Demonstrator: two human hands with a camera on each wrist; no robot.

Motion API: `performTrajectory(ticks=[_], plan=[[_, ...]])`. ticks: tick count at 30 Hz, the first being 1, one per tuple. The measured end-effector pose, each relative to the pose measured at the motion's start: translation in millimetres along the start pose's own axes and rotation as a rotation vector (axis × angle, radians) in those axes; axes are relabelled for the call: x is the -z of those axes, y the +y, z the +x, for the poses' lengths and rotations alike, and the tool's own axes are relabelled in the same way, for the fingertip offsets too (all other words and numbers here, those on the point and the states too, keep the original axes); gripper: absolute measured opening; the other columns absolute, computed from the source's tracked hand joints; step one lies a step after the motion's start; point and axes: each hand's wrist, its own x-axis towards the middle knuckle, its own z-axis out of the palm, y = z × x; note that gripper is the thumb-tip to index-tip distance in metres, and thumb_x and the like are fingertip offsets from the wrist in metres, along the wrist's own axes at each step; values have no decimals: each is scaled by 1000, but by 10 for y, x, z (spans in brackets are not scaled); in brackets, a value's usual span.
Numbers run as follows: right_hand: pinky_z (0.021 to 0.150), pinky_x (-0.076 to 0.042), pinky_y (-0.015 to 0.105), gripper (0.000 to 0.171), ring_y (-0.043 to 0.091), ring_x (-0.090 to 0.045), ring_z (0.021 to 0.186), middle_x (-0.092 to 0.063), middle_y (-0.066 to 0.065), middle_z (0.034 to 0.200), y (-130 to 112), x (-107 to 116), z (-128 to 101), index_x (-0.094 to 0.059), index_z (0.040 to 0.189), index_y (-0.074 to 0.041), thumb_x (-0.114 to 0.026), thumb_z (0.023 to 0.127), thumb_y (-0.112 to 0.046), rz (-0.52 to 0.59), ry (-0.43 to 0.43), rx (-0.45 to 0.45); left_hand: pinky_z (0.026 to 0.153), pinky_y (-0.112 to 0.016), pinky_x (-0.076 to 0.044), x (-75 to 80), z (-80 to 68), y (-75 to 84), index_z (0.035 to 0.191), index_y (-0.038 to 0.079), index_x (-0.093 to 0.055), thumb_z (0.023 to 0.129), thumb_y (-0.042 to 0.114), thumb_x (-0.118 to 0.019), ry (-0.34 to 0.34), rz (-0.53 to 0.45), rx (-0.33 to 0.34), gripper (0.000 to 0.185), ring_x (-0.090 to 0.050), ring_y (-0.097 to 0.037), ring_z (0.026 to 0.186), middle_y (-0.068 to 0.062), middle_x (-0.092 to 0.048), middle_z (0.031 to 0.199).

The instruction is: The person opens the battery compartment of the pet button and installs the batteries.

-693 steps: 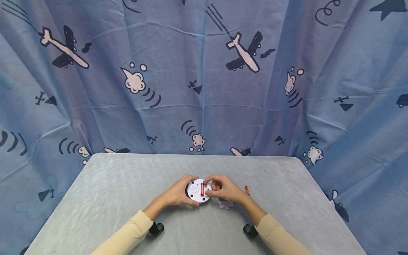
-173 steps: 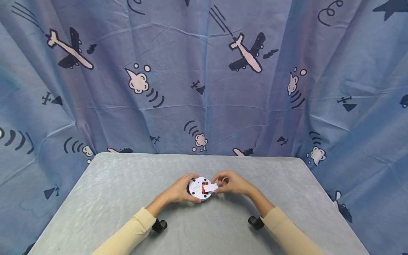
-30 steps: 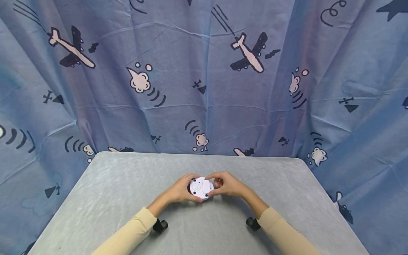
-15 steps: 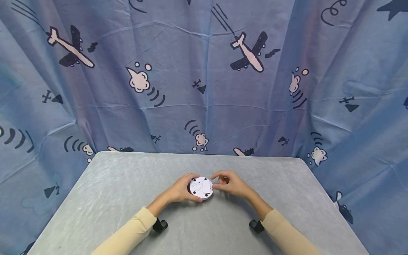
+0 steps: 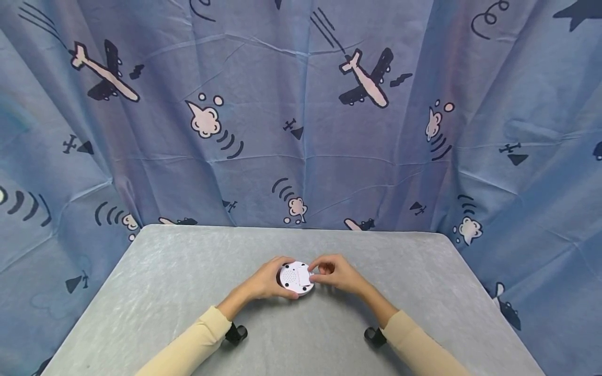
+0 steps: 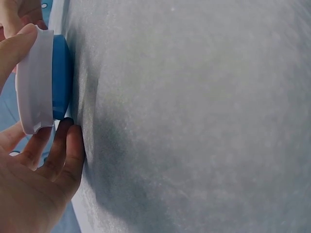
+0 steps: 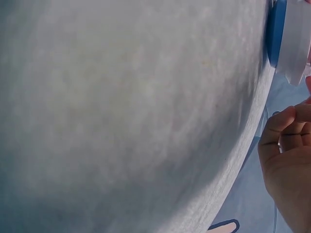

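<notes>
My left hand [image 5: 268, 279] grips a round white-and-blue device [image 5: 289, 277] by its edge, thumb on the near side and fingers on the far side. Its white underside faces up, with speaker holes and dark round feet. The blue part [image 6: 60, 77] faces the table in the left wrist view. A white battery cover [image 5: 303, 275] lies over the compartment on the right of the underside. At the cover's right edge, my right hand [image 5: 336, 272] pinches with thumb and index finger. No batteries show; the cover hides the compartment.
A grey cloth-like tabletop [image 5: 197, 271] spreads beneath both hands. Behind its far edge hangs a blue curtain [image 5: 254, 130] printed with airplanes. Black wrist cameras [image 5: 236, 334] sit below the forearms.
Long before, an orange battery showed in the compartment and another lay on the table; later the cover was brought over them. Just now my right fingers drew back, then returned to the cover's edge.
</notes>
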Motion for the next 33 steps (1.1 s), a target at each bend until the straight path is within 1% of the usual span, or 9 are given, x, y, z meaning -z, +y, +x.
performTrajectory(ticks=[3,6,10,17,23,26,30,33], plan=[[50,-33,21,15,13,-41,59,-53,7,72,-67,-11,-6,-74,101,5,-78,87,3,-2,5,-22,97,-44,-44,-2,1,0,136,-4,-55,69,27,-96,0,-1,0,84,-55,-26,113,-13,-59,127],[51,-33,21,14,15,-42,59,-53,10,72,-222,1,-14,-72,100,8,-77,87,6,12,2,-50,97,-44,-44,-1,-1,-2,136,-4,-55,69,26,-96,-1,-2,1,84,-55,-26,113,-13,-59,127],[52,-34,20,12,15,-43,60,-53,10,72,-407,32,-27,-72,97,9,-77,86,7,8,-6,-77,97,-44,-44,2,-4,4,136,-4,-55,69,26,-96,-6,-1,6,84,-55,-26,112,-13,-59,127],[53,-34,20,12,13,-43,60,-51,7,72,-463,52,-32,-72,97,9,-77,86,6,-15,-12,-98,97,-44,-44,-2,-6,6,136,-4,-55,69,26,-96,-1,1,-1,84,-56,-26,112,-14,-59,127],[53,-33,20,12,14,-43,60,-51,8,70,-446,36,-27,-72,95,9,-77,85,8,-30,-13,-72,97,-44,-44,-1,-6,-1,135,-3,-55,69,26,-96,1,0,-5,83,-56,-26,112,-13,-59,127],[54,-33,20,11,14,-42,59,-51,7,70,-322,7,-5,-72,95,9,-77,85,8,-44,-11,-74,97,-44,-44,4,-8,7,135,-3,-56,69,26,-96,0,1,-6,83,-56,-26,112,-13,-60,127],[53,-33,21,12,11,-42,59,-51,1,71,-83,-15,23,-74,96,4,-80,85,2,-54,-9,-80,97,-44,-44,8,-10,15,135,-3,-55,69,26,-96,0,2,-5,83,-56,-26,113,-14,-59,127],[52,-34,21,15,9,-42,58,-52,-1,72,-14,1,20,-74,98,1,-81,86,-2,-30,-9,-66,98,-44,-44,11,-8,18,136,-4,-55,69,26,-96,-3,1,-1,84,-56,-27,114,-14,-59,128]])
